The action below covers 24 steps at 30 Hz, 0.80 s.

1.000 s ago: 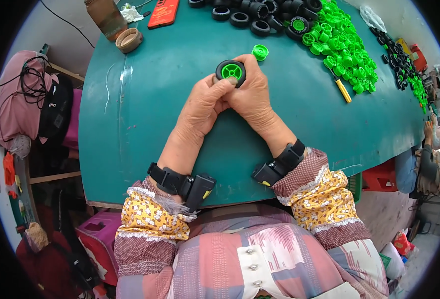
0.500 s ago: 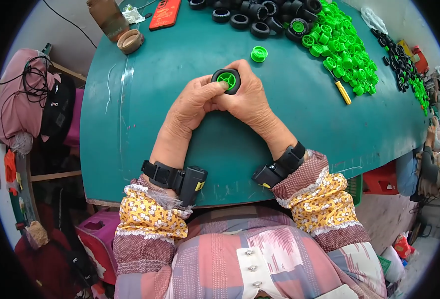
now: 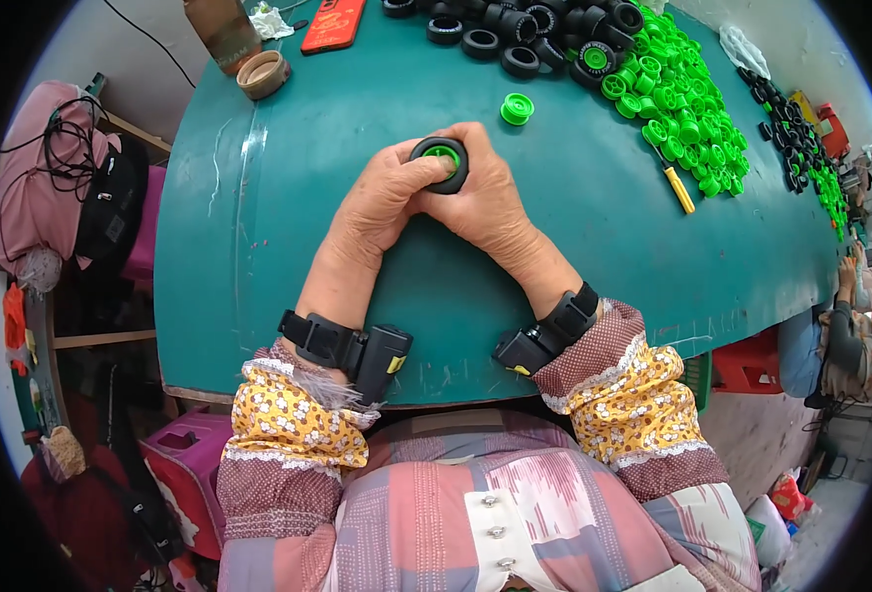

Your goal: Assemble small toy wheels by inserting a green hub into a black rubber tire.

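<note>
Black rubber tyre [image 3: 441, 165] with green hub pinched in grip of left hand [image 3: 381, 202] and right hand [image 3: 480, 202].

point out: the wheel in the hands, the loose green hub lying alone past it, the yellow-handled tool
wheel [image 3: 442, 163], head view, on its black tyre rim
loose green hub [image 3: 517, 109], head view, on its centre
yellow-handled tool [image 3: 680, 189], head view, on the yellow handle

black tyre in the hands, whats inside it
A green hub sits inside the black tyre, filling its centre. The left hand and right hand pinch the tyre from both sides, so its lower edge and underside are covered.
</note>
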### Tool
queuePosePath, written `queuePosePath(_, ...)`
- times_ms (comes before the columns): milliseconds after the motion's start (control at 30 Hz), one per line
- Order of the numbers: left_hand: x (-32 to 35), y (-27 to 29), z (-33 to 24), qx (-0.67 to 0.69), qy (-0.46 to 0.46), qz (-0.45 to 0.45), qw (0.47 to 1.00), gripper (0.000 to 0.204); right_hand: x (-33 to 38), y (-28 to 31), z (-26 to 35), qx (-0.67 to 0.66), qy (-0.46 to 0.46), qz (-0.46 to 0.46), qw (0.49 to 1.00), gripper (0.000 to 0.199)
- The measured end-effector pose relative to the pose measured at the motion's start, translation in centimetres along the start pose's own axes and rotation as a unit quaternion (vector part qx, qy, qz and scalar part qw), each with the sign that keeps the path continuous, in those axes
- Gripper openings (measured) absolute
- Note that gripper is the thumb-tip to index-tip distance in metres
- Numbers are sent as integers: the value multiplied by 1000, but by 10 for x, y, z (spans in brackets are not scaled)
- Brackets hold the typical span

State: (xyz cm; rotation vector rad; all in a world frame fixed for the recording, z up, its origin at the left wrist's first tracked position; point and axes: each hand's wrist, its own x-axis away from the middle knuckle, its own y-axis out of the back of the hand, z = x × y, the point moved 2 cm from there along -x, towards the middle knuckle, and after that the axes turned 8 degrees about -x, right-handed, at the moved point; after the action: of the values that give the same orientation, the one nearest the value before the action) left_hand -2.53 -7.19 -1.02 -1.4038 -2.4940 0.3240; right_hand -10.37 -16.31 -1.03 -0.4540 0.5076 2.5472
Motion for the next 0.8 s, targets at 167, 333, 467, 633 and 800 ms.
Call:
queuePosePath(167,2,3,-2,-66,22,19,997,27,0,2,1,26,-23,50,998,52)
queuePosePath(333,-2,13,5,-195,-73,-66,976,29,-1,5,-7,-42,26,69,996,61)
queuePosePath(467,3,7,-5,-256,-81,-132,954,28,-6,22,-12,-200,-191,72,958,46)
queuePosePath(633,-2,-1,4,-350,-224,-178,892,26,-1,5,-5,-244,-205,75,945,41)
queuePosePath(800,1,2,0,-341,-248,-225,878,23,4,-9,0,-153,-100,-18,983,33)
